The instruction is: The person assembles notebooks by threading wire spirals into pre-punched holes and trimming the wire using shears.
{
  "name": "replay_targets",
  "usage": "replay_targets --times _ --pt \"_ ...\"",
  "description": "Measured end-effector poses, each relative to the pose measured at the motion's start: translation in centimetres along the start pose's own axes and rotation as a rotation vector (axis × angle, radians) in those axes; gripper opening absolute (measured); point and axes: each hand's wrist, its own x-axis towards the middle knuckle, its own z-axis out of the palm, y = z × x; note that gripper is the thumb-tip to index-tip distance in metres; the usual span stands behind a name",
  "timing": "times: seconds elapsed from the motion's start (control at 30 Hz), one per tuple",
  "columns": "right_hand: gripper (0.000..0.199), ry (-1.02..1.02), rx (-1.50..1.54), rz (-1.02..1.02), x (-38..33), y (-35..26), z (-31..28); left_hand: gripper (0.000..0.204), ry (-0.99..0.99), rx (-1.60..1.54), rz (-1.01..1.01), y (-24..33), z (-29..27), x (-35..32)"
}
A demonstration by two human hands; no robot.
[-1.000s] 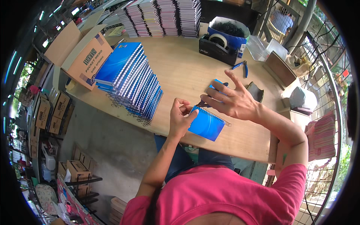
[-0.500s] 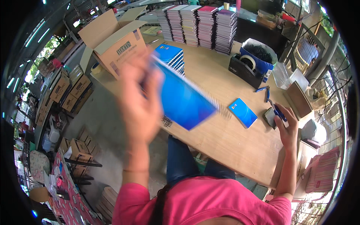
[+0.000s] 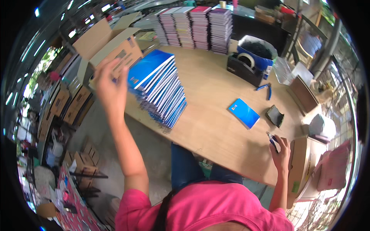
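Left hand (image 3: 110, 82) is raised at the far left of the table (image 3: 216, 115), fingers (image 3: 101, 68) spread and released, holding nothing. It sits just beside the top of the slanted stack of blue spiral notebooks (image 3: 160, 90); contact with the stack cannot be confirmed. An open cardboard box (image 3: 106, 48) stands behind the hand.

Right hand (image 3: 281, 152) rests at the near right edge of the table, fingers clenched around small blue-handled pliers (image 3: 271, 138).

A single blue notebook (image 3: 243, 112) lies flat on the table, well apart from both hands, with a dark pouch (image 3: 275, 115) just to its right. Far side: a black tape dispenser (image 3: 244, 67), a blue bin (image 3: 257, 52) and piles of purple and pink notebooks (image 3: 200, 27).
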Motion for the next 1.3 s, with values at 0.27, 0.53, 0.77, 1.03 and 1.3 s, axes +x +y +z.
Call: replay_targets --times 0.27,0.53,0.77,1.03,1.3 --pt "0.047 -0.069 0.086 0.187 4.8 -4.9 6.4 0.039 -1.001 -0.750 -0.594 12.0 23.8 -16.3" --pt "0.057 -0.114 -0.143 0.192 7.2 -4.2 12.5 0.013 -1.501 -0.497 -0.374 15.6 35.5 -17.9" --pt "0.057 0.076 1.000 0.329 7.6 -1.5 10.0 0.026 -0.644 -1.228 -0.340 18.3 23.2 -21.1" --pt "0.033 0.279 0.297 0.129 11.1 1.9 7.3 0.020 -0.598 -1.014 -0.187 14.3 20.6 -23.6" --pt "0.023 0.315 -0.370 0.182 15.8 18.2 1.3 0.020 -0.528 -1.043 -0.233 16.0 20.8 -23.7"
